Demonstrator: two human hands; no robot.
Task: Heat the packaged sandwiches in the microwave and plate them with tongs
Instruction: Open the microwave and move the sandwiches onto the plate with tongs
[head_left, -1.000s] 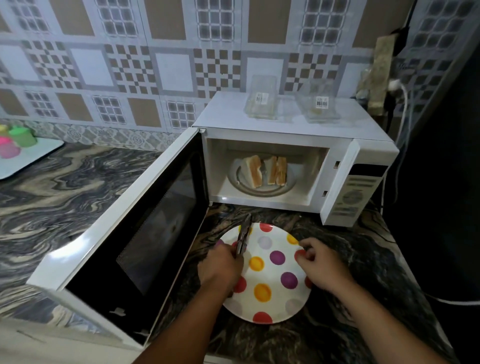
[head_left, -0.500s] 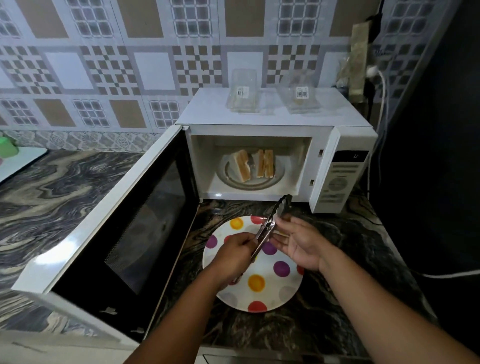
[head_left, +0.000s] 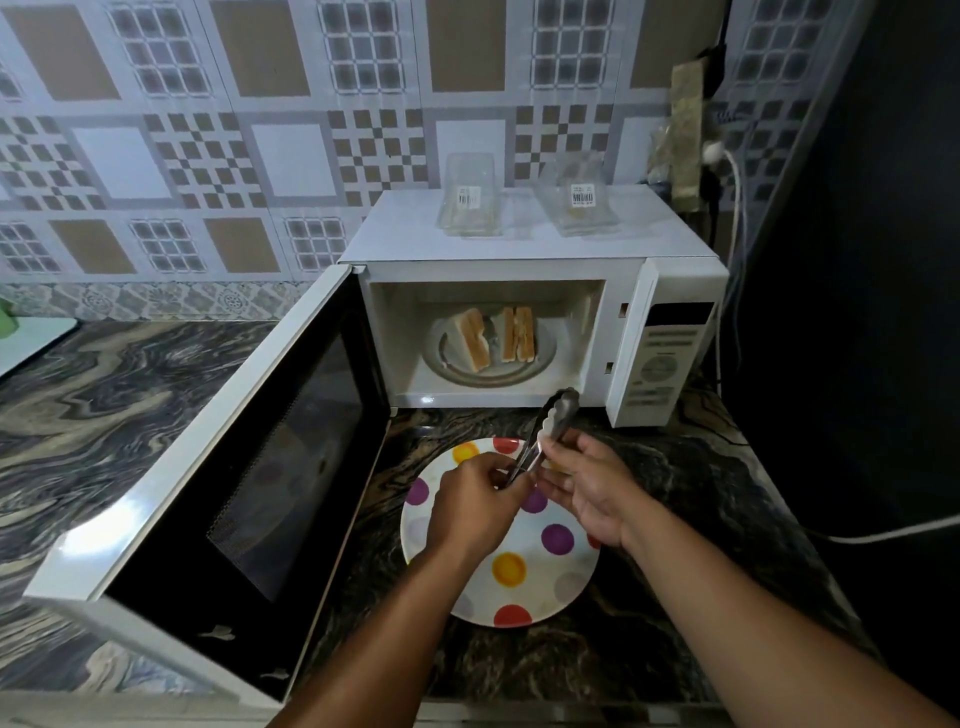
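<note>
My left hand (head_left: 475, 506) has its grip closed around the handle end of the metal tongs (head_left: 545, 434), which slant up and to the right over the far rim of the spotted plate (head_left: 566, 587). My right hand (head_left: 587, 486) is open, palm turned inward, its fingertips (head_left: 553, 451) touching the tongs partway along; that grip is wide and clasps nothing. The tongs' scalloped tips sit close together just in front of the microwave (head_left: 524, 244) opening.

The plate lies on the marbled desk (head_left: 130, 395), directly before the microwave and beside its open door (head_left: 249, 467), which swings out toward the desk's front edge. Inside, on the glass turntable (head_left: 543, 358), 2 sandwiches (head_left: 498, 338) stand on edge, side by side. On the microwave's top, near its back edge, rest 2 clear plastic sandwich packs (head_left: 470, 200), each with a barcode label.
</note>
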